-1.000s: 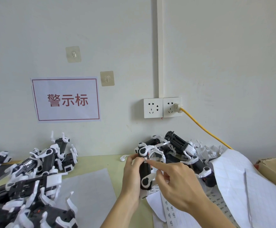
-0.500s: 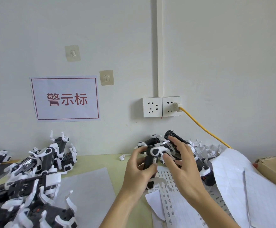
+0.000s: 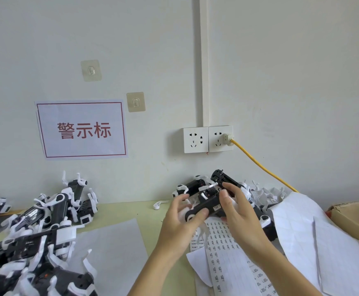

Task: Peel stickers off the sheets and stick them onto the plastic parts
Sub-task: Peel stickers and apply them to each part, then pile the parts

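Black plastic part [image 3: 206, 205] now tipped from upright to near-level, long axis left-right, gripped by left hand [image 3: 179, 226] and right hand [image 3: 241, 218].

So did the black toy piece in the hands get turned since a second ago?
Yes. The black part stood upright then; now it lies nearly sideways between the left hand and right hand, below the wall sockets.

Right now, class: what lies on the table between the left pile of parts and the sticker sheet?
In the head view, a blank white sheet and the left hand.
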Demonstrator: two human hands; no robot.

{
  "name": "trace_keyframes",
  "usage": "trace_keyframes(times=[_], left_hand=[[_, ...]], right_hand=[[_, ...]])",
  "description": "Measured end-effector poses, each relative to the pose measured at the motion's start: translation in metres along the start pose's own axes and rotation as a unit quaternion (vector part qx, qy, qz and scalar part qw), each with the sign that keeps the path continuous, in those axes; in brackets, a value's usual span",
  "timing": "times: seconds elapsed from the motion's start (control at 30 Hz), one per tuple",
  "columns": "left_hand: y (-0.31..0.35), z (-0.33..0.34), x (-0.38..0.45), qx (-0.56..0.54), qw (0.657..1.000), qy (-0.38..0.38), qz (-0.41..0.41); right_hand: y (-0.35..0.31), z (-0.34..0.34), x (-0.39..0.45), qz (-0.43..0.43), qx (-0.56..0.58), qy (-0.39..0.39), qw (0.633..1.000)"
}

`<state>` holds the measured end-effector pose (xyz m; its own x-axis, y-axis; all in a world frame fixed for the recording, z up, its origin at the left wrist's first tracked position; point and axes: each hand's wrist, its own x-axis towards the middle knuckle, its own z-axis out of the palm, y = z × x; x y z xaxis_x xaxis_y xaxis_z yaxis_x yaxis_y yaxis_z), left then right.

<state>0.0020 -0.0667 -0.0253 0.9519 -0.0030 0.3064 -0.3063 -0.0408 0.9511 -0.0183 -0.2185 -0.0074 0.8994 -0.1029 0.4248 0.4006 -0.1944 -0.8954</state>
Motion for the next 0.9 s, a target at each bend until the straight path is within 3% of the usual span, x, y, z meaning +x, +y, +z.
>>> trace_keyframes(times=[0.13,0.3,0.43,0.6,0.8,0.9], left_hand=[[-0.001,0.001,0.003,-0.120,0.989,0.036,-0.077],[0.004,-0.005,0.006,-0.184,0.978,0.087,-0.046],[0.003,-0.012,0.008,-0.172,0.981,0.089,-0.016],[0.001,-0.010,0.009,-0.147,0.987,0.061,-0.030],[0.010,-0.006,0.002,-0.141,0.989,0.052,0.016],[0.011,-0.005,0.001,-0.125,0.991,0.048,0.032]], right_hand=[[0.000,0.003,0.001,0.037,0.091,-0.005,0.995],[-0.003,-0.001,0.000,0.080,0.102,-0.041,0.991],[-0.005,-0.011,0.002,0.094,0.072,-0.065,0.991],[0.002,-0.010,0.004,0.101,0.033,-0.037,0.994],[0.020,-0.013,0.010,0.203,0.150,-0.033,0.967],[0.025,-0.015,0.011,0.212,0.179,-0.046,0.960]])
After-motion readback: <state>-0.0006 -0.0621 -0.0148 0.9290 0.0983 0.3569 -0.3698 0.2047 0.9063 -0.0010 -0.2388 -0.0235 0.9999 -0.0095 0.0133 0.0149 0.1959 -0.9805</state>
